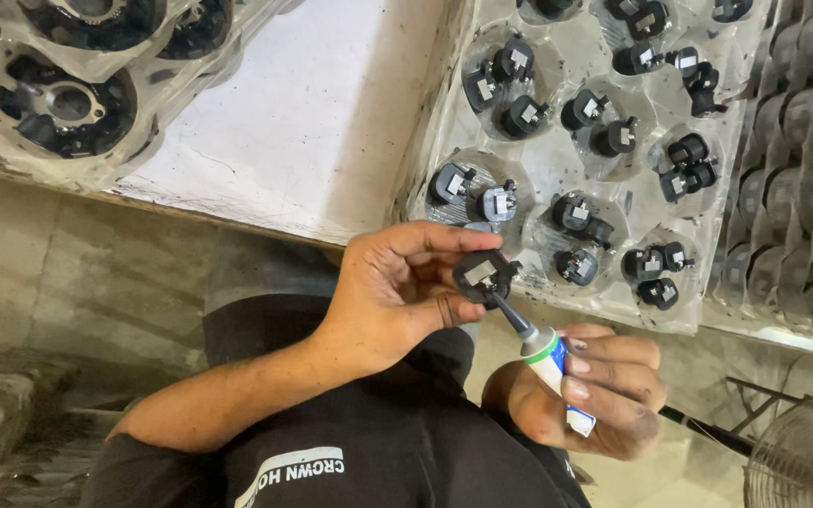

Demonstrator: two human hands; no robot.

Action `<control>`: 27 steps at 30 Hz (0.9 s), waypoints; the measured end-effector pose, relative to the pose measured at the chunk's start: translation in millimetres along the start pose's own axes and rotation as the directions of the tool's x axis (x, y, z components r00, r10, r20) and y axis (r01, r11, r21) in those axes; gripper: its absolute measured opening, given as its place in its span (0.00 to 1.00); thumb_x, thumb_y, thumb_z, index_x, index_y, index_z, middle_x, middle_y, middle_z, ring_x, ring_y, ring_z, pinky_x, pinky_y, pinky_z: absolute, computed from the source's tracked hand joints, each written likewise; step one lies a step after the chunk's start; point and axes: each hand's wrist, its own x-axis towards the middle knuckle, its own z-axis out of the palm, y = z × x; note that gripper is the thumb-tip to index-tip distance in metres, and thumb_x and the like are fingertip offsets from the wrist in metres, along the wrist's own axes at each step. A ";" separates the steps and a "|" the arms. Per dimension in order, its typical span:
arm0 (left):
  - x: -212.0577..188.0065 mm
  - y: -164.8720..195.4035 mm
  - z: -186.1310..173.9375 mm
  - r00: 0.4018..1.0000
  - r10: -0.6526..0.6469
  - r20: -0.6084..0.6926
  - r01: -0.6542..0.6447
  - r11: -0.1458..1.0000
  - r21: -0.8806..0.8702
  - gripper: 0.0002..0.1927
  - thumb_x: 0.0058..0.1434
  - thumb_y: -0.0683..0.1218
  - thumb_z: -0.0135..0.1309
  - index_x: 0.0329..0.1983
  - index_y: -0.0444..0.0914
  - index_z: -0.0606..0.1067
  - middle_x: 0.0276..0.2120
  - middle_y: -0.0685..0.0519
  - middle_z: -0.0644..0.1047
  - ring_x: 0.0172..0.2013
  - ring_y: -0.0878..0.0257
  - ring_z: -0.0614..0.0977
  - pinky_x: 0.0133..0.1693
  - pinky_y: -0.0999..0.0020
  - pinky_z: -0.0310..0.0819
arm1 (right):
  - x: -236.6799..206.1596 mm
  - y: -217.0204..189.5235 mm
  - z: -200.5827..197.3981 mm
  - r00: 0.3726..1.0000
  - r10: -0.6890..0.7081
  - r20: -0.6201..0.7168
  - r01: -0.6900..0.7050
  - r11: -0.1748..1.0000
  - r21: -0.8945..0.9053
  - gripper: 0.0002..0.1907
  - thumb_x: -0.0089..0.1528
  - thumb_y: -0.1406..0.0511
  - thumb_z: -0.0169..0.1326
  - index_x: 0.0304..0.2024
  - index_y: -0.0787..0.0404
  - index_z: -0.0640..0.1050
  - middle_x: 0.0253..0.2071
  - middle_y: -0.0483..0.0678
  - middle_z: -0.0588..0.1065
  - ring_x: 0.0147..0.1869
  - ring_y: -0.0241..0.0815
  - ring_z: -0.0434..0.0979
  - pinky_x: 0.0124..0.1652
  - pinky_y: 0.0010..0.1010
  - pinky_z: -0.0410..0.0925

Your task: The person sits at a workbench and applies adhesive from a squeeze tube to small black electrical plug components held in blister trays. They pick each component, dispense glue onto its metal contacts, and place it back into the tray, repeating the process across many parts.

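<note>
White surface (312, 141) lies above; left hand (397, 292) grips a small black part (484, 275), right hand (595, 390) grips a tube (549, 362) touching it.

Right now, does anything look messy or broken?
Nothing looks broken or spilled. The small black parts lie jumbled at different angles in the clear plastic tray. The left hand holds one black part, and the right hand touches a tube's nozzle to it.

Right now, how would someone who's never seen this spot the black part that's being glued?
Start at the clear plastic tray of small black parts on the white bench. Just below its near edge, the left hand pinches one black part. It alone is out of the tray, with the nozzle of the right hand's glue tube touching it.
</note>
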 end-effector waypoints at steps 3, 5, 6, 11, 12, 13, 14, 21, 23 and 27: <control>-5.8 -3.2 3.0 0.998 -0.059 0.014 0.061 0.987 -0.151 0.24 0.62 0.30 0.61 0.62 0.31 0.74 0.52 0.49 0.82 0.52 0.66 0.82 0.57 0.71 0.79 | -2.6 -5.2 7.0 0.994 0.099 -0.052 -0.095 0.993 0.068 0.10 0.58 0.72 0.63 0.35 0.62 0.73 0.32 0.48 0.72 0.35 0.42 0.75 0.29 0.30 0.76; -10.6 -3.5 4.1 0.995 -0.085 0.048 0.094 0.965 -0.245 0.24 0.63 0.33 0.62 0.62 0.32 0.73 0.53 0.50 0.82 0.55 0.66 0.82 0.60 0.71 0.77 | -3.9 -9.8 12.0 0.988 0.131 -0.087 -0.129 0.991 0.030 0.13 0.57 0.73 0.65 0.36 0.62 0.72 0.33 0.48 0.70 0.33 0.41 0.73 0.28 0.29 0.74; -11.9 -4.0 4.8 0.997 -0.055 0.052 0.067 0.963 -0.261 0.24 0.63 0.34 0.63 0.63 0.32 0.73 0.54 0.51 0.81 0.56 0.66 0.81 0.60 0.71 0.77 | -3.7 -11.1 14.0 0.984 0.138 -0.116 -0.135 0.990 0.032 0.13 0.58 0.73 0.65 0.36 0.62 0.72 0.34 0.48 0.69 0.33 0.41 0.72 0.28 0.28 0.73; -15.2 -6.6 3.3 0.993 -0.094 0.073 0.112 0.944 -0.310 0.24 0.62 0.37 0.64 0.61 0.31 0.73 0.55 0.52 0.80 0.51 0.66 0.81 0.55 0.67 0.81 | -0.3 -8.7 20.8 0.967 0.081 -0.240 -0.064 0.995 0.076 0.15 0.59 0.71 0.66 0.36 0.60 0.70 0.34 0.45 0.66 0.38 0.42 0.69 0.33 0.28 0.67; -15.3 -7.3 2.4 0.991 -0.106 0.080 0.126 0.943 -0.308 0.24 0.63 0.38 0.64 0.61 0.30 0.73 0.52 0.51 0.80 0.49 0.65 0.82 0.53 0.67 0.81 | 0.2 -7.6 21.1 0.967 0.053 -0.247 -0.036 0.997 0.073 0.15 0.59 0.71 0.66 0.35 0.59 0.69 0.33 0.45 0.65 0.40 0.43 0.69 0.35 0.29 0.65; -15.3 -8.6 1.8 0.989 -0.119 0.087 0.141 0.941 -0.308 0.24 0.64 0.38 0.64 0.62 0.30 0.73 0.50 0.50 0.80 0.47 0.63 0.83 0.51 0.67 0.80 | 0.0 -6.7 21.1 0.965 0.039 -0.259 -0.028 0.999 0.047 0.14 0.58 0.70 0.66 0.34 0.60 0.70 0.32 0.45 0.66 0.38 0.42 0.69 0.32 0.30 0.66; -15.4 -9.7 1.0 0.987 -0.133 0.094 0.156 0.939 -0.308 0.24 0.65 0.39 0.64 0.63 0.30 0.73 0.47 0.49 0.80 0.44 0.62 0.84 0.50 0.68 0.80 | -0.6 -5.7 21.0 0.962 0.025 -0.271 -0.020 1.000 0.021 0.13 0.57 0.70 0.65 0.32 0.60 0.70 0.30 0.45 0.67 0.35 0.42 0.70 0.30 0.30 0.67; -15.1 -14.9 -5.3 0.981 -0.171 0.097 0.192 0.939 -0.286 0.25 0.65 0.42 0.65 0.62 0.28 0.73 0.44 0.50 0.80 0.43 0.62 0.84 0.49 0.67 0.82 | -4.8 0.3 5.7 0.997 -0.020 -0.069 0.017 0.999 -0.040 0.12 0.55 0.76 0.64 0.30 0.63 0.72 0.29 0.49 0.71 0.33 0.42 0.72 0.23 0.27 0.65; -15.2 -15.5 -5.8 0.977 -0.183 0.106 0.206 0.936 -0.287 0.25 0.65 0.43 0.65 0.62 0.28 0.73 0.44 0.49 0.81 0.42 0.62 0.84 0.49 0.67 0.81 | -5.5 1.4 1.1 0.999 -0.002 -0.033 0.000 0.999 -0.041 0.12 0.55 0.76 0.64 0.30 0.64 0.72 0.30 0.49 0.72 0.34 0.42 0.72 0.23 0.27 0.66; -14.6 -16.6 -6.5 0.976 -0.193 0.103 0.217 0.920 -0.326 0.24 0.65 0.43 0.64 0.61 0.29 0.73 0.45 0.49 0.81 0.42 0.62 0.84 0.48 0.64 0.83 | -6.1 2.5 -2.2 1.000 -0.007 -0.022 0.007 1.000 -0.003 0.11 0.55 0.74 0.64 0.30 0.65 0.73 0.29 0.51 0.73 0.34 0.43 0.73 0.23 0.28 0.68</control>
